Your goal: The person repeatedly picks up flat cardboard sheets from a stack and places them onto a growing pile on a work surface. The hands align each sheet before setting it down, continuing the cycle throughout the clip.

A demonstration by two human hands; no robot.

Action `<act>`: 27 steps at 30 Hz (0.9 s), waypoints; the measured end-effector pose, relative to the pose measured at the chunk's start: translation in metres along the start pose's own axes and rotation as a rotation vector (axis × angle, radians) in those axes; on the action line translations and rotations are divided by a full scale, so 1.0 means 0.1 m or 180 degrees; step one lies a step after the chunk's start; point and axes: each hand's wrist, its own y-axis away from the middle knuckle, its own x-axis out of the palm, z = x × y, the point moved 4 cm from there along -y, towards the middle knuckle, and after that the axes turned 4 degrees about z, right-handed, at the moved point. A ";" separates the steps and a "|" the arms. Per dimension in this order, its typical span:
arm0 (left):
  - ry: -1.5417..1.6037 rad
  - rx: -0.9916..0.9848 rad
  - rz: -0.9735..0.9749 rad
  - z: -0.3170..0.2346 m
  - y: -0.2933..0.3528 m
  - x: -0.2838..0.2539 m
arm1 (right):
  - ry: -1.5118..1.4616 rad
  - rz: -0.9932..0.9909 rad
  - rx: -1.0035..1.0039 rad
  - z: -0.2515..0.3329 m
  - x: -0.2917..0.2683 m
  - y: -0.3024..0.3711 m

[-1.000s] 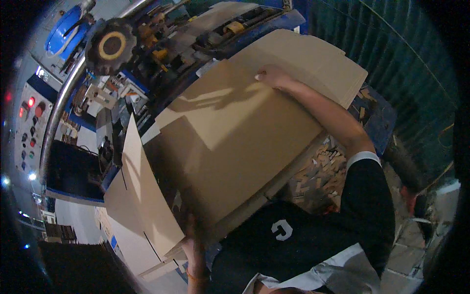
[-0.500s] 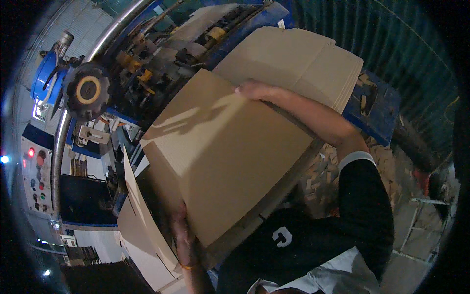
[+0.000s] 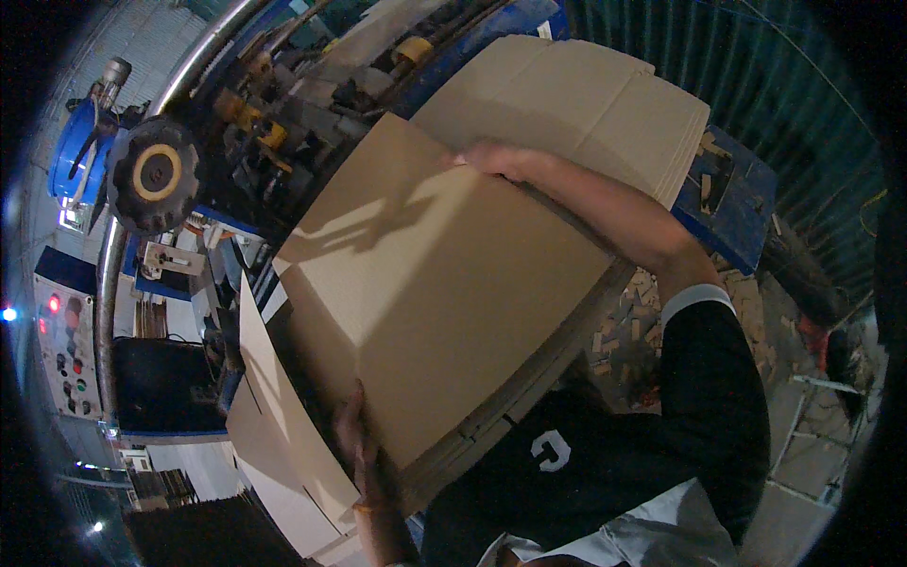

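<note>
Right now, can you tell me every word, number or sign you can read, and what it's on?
Black shirt: one pale, letter-like mark; I won't copy it out.
Control panel: any labels are too small to read.
Top cardboard sheet: no writing shows.

A control panel [image 3: 66, 347] with red lamps [image 3: 54, 304] stands beside a bent metal pipe [image 3: 107, 321]; green corrugated sheeting [image 3: 779, 142] rises at right.
</note>
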 end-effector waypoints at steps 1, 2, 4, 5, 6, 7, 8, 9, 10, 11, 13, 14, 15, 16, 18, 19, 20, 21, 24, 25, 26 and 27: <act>0.0141 -0.0021 0.0022 0.02 0.00 0.02 | -0.0115 -0.0072 0.0032 -0.01 -0.01 0.00; 0.0455 -0.0074 0.0037 0.03 -0.01 0.04 | -0.0011 -0.0222 0.0376 -0.06 -0.04 -0.01; 0.0763 -0.0191 0.0067 0.04 -0.04 0.08 | 0.0245 -0.0426 0.0751 -0.15 -0.10 -0.06; 0.0756 -0.0258 0.0071 0.03 -0.06 0.08 | 0.0395 -0.0468 0.0781 -0.20 -0.13 -0.09; 0.0793 -0.0400 0.0063 0.03 -0.05 0.10 | 0.0508 -0.0361 0.0597 -0.22 -0.13 -0.15; 0.0429 -0.0278 0.0091 0.01 -0.03 0.11 | 0.1222 -0.0403 -0.0048 -0.18 -0.16 -0.19; 0.0110 -0.0231 0.0101 0.00 0.00 0.11 | 0.1865 -0.0283 -0.0939 -0.12 -0.15 -0.20; -0.0241 -0.0033 0.0005 -0.01 0.11 0.08 | 0.2150 -0.0227 -0.1069 -0.14 -0.14 -0.23; -0.0598 0.0154 -0.0114 -0.04 0.21 0.01 | 0.2430 -0.0182 -0.1207 -0.15 -0.13 -0.23; -0.0994 0.0482 -0.0323 -0.02 0.44 -0.03 | 0.2405 -0.0215 -0.0544 -0.21 -0.19 -0.24; -0.1676 0.1274 -0.0633 0.07 1.01 -0.04 | 0.3248 -0.0475 -0.0240 -0.15 -0.25 -0.17; -0.2525 0.1681 -0.0112 0.07 1.26 -0.08 | 0.3056 -0.0662 -0.0303 -0.08 -0.31 -0.04; -0.3287 0.2002 0.0366 0.09 1.51 -0.17 | 0.2846 -0.0848 -0.0643 0.03 -0.35 0.16; -0.3726 0.2368 0.0298 0.08 1.75 -0.31 | 0.2544 -0.0916 -0.0333 0.10 -0.39 0.28; -0.4381 0.2996 -0.0273 0.05 1.99 -0.46 | 0.2052 -0.0785 -0.0101 0.27 -0.39 0.56; -0.4445 0.2754 -0.0721 0.02 2.03 -0.54 | 0.1895 -0.0588 0.0091 0.34 -0.36 0.77; -0.4418 0.2546 -0.1447 -0.04 1.98 -0.64 | 0.2482 -0.0673 0.0056 0.44 -0.30 0.99; -0.4291 0.2539 -0.1396 -0.09 1.84 -0.67 | 0.3029 -0.0787 -0.0013 0.52 -0.20 1.22; -0.4953 0.2121 -0.0769 -0.20 1.40 -0.62 | 0.3196 -0.0269 -0.0007 0.59 0.26 1.71; -0.4785 0.2171 -0.0434 -0.19 1.28 -0.56 | 0.3337 0.0086 0.0024 0.57 0.43 1.80; -0.4611 0.2161 -0.0106 -0.17 1.19 -0.49 | 0.3501 0.0359 -0.0107 0.57 0.56 1.86; -0.4534 0.2060 0.0335 -0.15 1.14 -0.44 | 0.3755 0.0602 -0.0017 0.52 0.68 1.92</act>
